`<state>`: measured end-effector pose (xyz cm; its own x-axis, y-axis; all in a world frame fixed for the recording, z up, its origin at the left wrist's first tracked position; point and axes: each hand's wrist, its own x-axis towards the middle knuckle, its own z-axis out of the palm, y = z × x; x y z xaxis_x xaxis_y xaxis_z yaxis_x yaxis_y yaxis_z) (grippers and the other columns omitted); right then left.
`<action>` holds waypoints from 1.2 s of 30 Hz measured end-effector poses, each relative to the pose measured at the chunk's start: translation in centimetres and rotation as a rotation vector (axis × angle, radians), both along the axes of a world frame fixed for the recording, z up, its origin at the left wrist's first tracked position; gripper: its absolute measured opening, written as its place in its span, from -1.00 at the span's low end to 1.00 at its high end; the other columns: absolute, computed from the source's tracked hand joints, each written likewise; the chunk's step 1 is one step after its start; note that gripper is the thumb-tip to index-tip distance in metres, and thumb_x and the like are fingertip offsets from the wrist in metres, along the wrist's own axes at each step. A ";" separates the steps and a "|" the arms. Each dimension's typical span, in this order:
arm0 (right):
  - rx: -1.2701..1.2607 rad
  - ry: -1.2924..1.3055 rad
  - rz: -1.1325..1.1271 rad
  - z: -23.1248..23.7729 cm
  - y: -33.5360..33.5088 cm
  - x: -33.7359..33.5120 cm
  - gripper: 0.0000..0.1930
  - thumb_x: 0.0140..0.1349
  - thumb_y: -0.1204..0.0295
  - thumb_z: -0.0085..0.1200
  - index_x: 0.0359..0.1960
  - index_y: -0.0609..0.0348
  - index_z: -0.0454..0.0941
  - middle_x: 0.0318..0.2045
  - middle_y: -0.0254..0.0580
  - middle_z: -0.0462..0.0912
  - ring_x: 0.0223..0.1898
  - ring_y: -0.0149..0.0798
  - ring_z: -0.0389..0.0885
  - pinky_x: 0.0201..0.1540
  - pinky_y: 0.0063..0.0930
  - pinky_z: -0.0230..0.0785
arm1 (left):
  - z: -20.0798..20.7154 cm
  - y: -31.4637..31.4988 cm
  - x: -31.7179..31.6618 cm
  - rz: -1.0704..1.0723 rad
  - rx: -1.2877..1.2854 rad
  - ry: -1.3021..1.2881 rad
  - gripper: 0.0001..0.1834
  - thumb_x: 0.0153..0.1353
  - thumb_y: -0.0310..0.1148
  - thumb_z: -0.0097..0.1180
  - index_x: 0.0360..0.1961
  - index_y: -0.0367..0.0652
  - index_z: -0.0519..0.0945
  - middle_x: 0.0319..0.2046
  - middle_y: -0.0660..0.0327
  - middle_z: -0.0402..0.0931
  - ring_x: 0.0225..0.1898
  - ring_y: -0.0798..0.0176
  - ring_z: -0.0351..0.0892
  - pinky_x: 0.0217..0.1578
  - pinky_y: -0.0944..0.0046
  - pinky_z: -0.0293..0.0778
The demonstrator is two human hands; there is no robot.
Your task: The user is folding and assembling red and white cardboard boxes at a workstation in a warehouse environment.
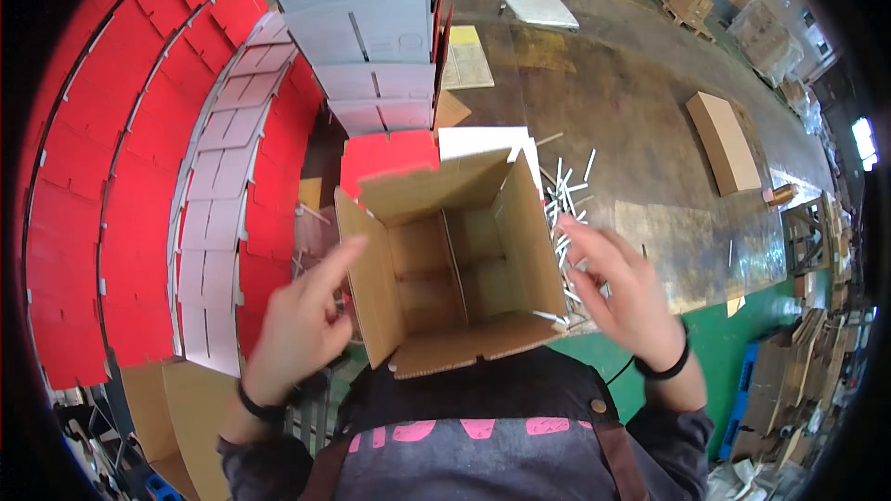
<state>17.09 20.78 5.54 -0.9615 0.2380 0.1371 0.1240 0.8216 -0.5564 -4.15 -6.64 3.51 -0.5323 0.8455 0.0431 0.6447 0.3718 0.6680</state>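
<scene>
Flanking the upright open box (429, 260) before my apron (464, 462), my left hand (304, 323) points and my right hand (624, 295) is half-curled; both appear empty. Uneven pressure on a flap (377, 301) could tip the box, since neither grips it.

Brown cardboard box (422, 264); bright red panels (139, 190); pale grey sheets (371, 37) marked with dark vertical lines; dark clothing (464, 455) with pink patches (478, 428); white sticks (561, 193); black wristbands (662, 374); green floor strip (640, 397)

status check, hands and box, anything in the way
Left hand and right hand open, either side of cardboard box. Its top open. Possible clutter: loose white strips on its right.
</scene>
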 end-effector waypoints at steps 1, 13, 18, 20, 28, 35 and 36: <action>0.135 -0.081 0.072 0.9 0.6 -0.9 -0.53 0.15 0.55 0.05 0.15 0.24 0.39 -0.24 -0.02 0.54 -0.32 -0.03 0.64 -0.26 -0.26 0.53 | 1.9 1.1 -1.2 -0.192 -0.106 0.195 -0.37 0.01 -0.58 0.10 0.21 -0.25 0.41 -0.32 0.03 0.58 -0.51 0.13 0.57 -0.52 0.13 0.46; 0.297 0.197 0.096 -3.3 2.2 -3.6 -0.75 -0.12 0.62 0.13 -0.34 0.06 0.56 -0.50 -0.20 0.47 -0.44 -0.08 0.52 -0.43 -0.37 0.36 | -1.5 2.5 -3.7 -0.177 -0.040 0.484 -0.68 -0.04 -0.56 0.12 -0.18 -0.13 0.52 -0.40 0.08 0.47 -0.33 -0.04 0.57 -0.39 0.04 0.49; -0.150 0.528 -0.292 -7.1 -0.1 -4.1 -0.71 -0.04 0.72 -0.01 -0.29 0.14 0.60 -0.53 -0.29 0.48 -0.55 -0.35 0.41 -0.44 -0.55 0.25 | -1.2 3.2 -3.6 -0.137 0.023 0.410 -0.38 -0.04 -0.65 0.10 0.13 -0.06 0.42 -0.39 0.08 0.49 -0.33 -0.09 0.56 -0.34 0.06 0.50; -0.489 0.569 -0.452 -10.0 0.0 -3.4 -0.66 -0.01 0.75 -0.08 -0.22 0.18 0.60 -0.52 -0.32 0.48 -0.54 -0.44 0.39 -0.44 -0.59 0.24 | -0.9 3.3 -2.6 -0.043 0.092 0.255 -0.31 0.01 -0.67 0.09 0.23 -0.08 0.31 -0.37 0.05 0.52 -0.33 -0.08 0.58 -0.35 0.07 0.51; -0.070 0.296 -0.158 -1.3 -1.0 0.6 -0.51 -0.01 0.47 0.14 0.06 0.17 0.52 0.17 0.04 0.43 0.33 -0.05 0.24 0.38 -0.08 -0.05 | -7.7 2.3 -2.2 0.212 0.237 -0.569 -0.35 0.24 -0.39 0.16 0.30 -0.19 0.19 -0.27 0.16 0.56 -0.29 0.24 0.61 -0.29 0.27 0.52; -0.026 0.079 0.044 2.5 -2.6 -0.6 -0.52 0.16 0.40 0.17 0.15 0.18 0.45 -0.04 -0.07 0.57 0.00 -0.03 0.57 0.17 -0.10 0.31 | -14.3 3.0 -5.1 0.315 0.505 -1.018 -0.54 0.39 -0.32 -0.03 0.24 -0.24 0.26 0.12 0.17 0.38 -0.20 0.36 0.53 -0.16 0.33 0.45; -0.253 0.203 -0.023 2.7 -1.5 -0.4 -0.53 0.18 0.42 0.15 0.15 0.19 0.44 -0.07 -0.08 0.59 -0.07 -0.03 0.61 0.10 -0.14 0.40 | -11.9 3.3 -4.1 0.548 0.633 -1.281 -0.56 0.40 -0.36 -0.05 0.24 -0.26 0.26 0.16 0.15 0.35 -0.19 0.36 0.52 -0.15 0.33 0.44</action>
<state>16.70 19.23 8.28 -0.9146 0.3107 0.2587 0.0072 0.6522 -0.7580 -8.25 -3.36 -8.40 -0.7225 0.5587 -0.4074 -0.5880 -0.1866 0.7870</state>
